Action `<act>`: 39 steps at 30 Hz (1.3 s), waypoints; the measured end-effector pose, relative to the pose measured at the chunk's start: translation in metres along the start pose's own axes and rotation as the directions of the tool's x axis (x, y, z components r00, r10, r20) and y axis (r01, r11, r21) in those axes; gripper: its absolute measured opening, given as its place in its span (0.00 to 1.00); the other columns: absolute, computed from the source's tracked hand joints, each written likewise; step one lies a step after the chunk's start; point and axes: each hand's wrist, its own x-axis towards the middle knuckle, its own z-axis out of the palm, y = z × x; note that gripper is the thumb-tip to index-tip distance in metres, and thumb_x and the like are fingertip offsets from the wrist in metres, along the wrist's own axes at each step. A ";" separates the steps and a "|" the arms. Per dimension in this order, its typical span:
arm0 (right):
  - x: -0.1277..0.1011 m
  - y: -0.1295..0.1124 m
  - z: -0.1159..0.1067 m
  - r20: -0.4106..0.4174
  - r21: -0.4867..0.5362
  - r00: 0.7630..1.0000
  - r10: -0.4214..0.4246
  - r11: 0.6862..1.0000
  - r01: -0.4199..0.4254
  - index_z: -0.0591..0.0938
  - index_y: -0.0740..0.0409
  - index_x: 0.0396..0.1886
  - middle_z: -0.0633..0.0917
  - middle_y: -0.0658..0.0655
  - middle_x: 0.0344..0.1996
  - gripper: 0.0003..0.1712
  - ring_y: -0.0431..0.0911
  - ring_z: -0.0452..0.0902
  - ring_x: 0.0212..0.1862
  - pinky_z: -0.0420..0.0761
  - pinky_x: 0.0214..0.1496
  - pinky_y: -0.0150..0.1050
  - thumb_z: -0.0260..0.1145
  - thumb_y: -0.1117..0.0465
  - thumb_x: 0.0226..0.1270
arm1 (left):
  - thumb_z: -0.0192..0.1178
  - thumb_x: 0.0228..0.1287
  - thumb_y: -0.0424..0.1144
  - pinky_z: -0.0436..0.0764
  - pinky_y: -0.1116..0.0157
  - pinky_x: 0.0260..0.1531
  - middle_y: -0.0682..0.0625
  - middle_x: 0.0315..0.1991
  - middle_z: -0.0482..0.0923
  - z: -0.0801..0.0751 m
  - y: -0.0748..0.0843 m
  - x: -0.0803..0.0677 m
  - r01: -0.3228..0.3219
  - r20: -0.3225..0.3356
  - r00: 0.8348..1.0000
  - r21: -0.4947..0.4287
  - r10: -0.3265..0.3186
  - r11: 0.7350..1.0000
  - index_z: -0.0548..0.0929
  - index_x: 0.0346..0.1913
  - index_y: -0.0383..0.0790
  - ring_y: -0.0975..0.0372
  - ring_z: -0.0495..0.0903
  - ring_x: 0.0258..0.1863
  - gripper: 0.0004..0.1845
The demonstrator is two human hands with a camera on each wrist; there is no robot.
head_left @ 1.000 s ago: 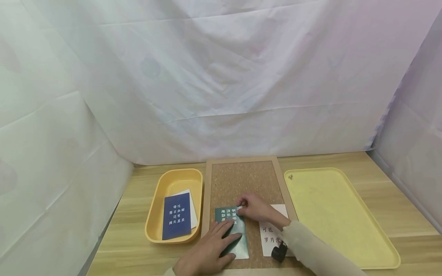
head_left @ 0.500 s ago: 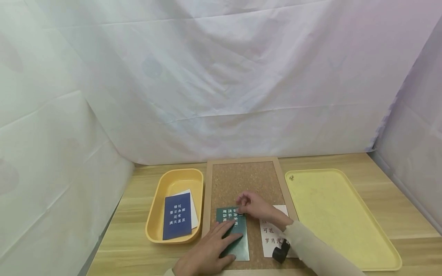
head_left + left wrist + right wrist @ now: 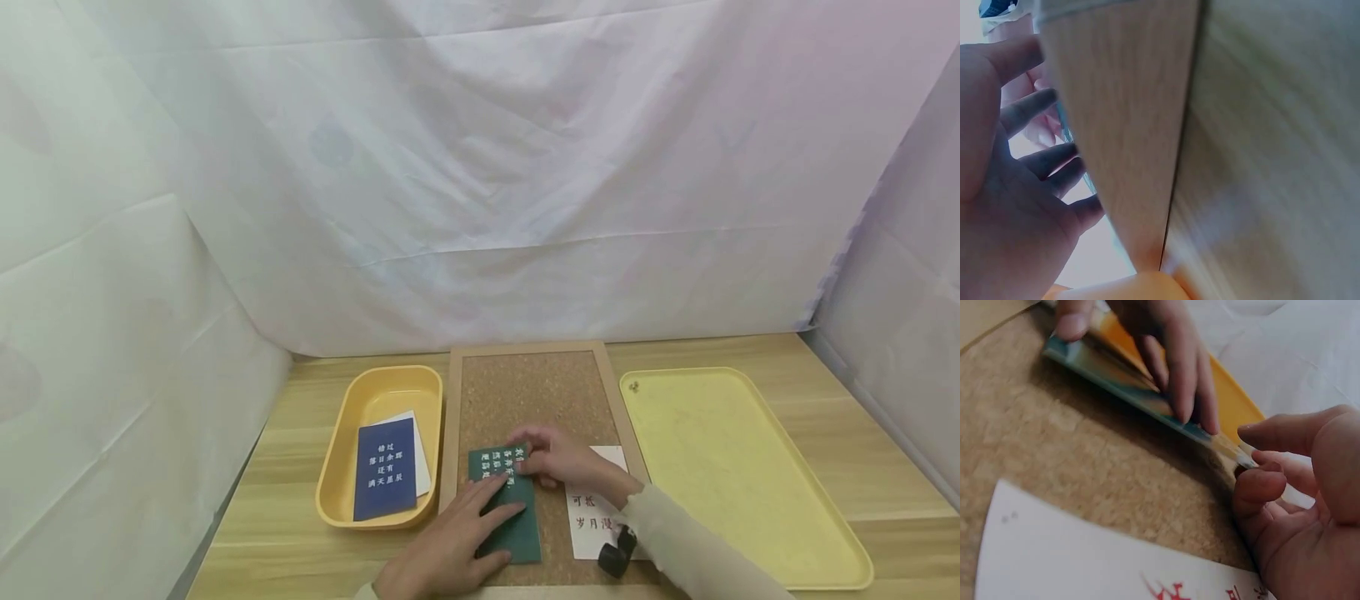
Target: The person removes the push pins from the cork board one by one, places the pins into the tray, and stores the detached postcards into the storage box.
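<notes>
A dark green card [image 3: 520, 533] with white characters lies on the cork board [image 3: 525, 392]. My left hand [image 3: 457, 542] rests flat on it, fingers straight, pressing it down; the wrist view shows those fingers [image 3: 1179, 369] on the card [image 3: 1122, 381]. My right hand [image 3: 558, 458] sits at the card's top right corner. Its thumb and forefinger [image 3: 1260, 481] are curled and pinch that corner. Whether a pin is between them is hidden. In the left wrist view my left hand [image 3: 1004, 206] shows beside the board's wooden frame [image 3: 1122, 125].
A white card [image 3: 588, 512] with red characters lies on the cork under my right forearm. The small yellow tray [image 3: 337, 467] on the left holds a blue card [image 3: 386, 468] over a white one. The large yellow tray [image 3: 720, 467] on the right holds one small pin [image 3: 632, 385].
My right hand has slid slightly down and left over the green card's top corner. The small white bit at its fingertips no longer shows. The left hand has stayed put.
</notes>
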 end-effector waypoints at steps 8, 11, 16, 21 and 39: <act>-0.003 -0.001 0.005 0.040 -0.087 0.999 -0.005 0.996 0.009 0.83 0.45 0.56 0.71 0.50 0.12 0.20 0.38 0.62 0.12 0.66 0.15 0.30 0.69 0.61 0.64 | 0.54 0.73 0.55 0.57 0.44 0.72 0.49 0.80 0.46 -0.001 0.001 -0.001 -0.032 -0.033 0.999 0.032 0.033 0.999 0.64 0.75 0.58 0.51 0.52 0.78 0.30; -0.003 -0.001 0.006 0.040 -0.090 0.999 0.006 0.996 -0.003 0.83 0.44 0.56 0.71 0.50 0.12 0.20 0.38 0.61 0.12 0.65 0.14 0.30 0.69 0.61 0.64 | 0.54 0.73 0.55 0.57 0.44 0.73 0.49 0.80 0.46 -0.002 0.002 0.000 -0.032 -0.033 0.999 0.036 0.034 0.999 0.65 0.74 0.58 0.51 0.52 0.78 0.30; -0.004 -0.002 0.006 0.033 -0.100 0.999 0.004 0.995 0.000 0.83 0.43 0.57 0.70 0.49 0.12 0.21 0.37 0.59 0.11 0.63 0.14 0.29 0.69 0.61 0.64 | 0.54 0.73 0.54 0.57 0.45 0.73 0.50 0.80 0.47 -0.003 0.003 0.000 -0.027 -0.037 0.999 0.043 0.029 0.999 0.66 0.74 0.58 0.52 0.52 0.78 0.29; -0.005 -0.002 0.005 0.025 -0.099 1.000 -0.001 0.995 0.003 0.83 0.42 0.56 0.70 0.49 0.11 0.20 0.37 0.59 0.11 0.63 0.14 0.29 0.69 0.60 0.65 | 0.54 0.73 0.53 0.60 0.45 0.72 0.49 0.80 0.48 -0.005 0.004 -0.001 -0.040 -0.054 0.998 0.058 0.043 0.998 0.66 0.74 0.57 0.52 0.53 0.77 0.28; -0.003 0.002 0.005 0.011 -0.031 1.000 0.022 0.999 -0.021 0.84 0.48 0.55 0.78 0.49 0.17 0.18 0.37 0.61 0.12 0.64 0.14 0.28 0.68 0.61 0.66 | 0.59 0.71 0.48 0.72 0.46 0.65 0.48 0.75 0.60 -0.026 0.001 -0.001 -0.039 -0.188 0.981 0.085 0.055 0.996 0.66 0.74 0.56 0.53 0.62 0.73 0.30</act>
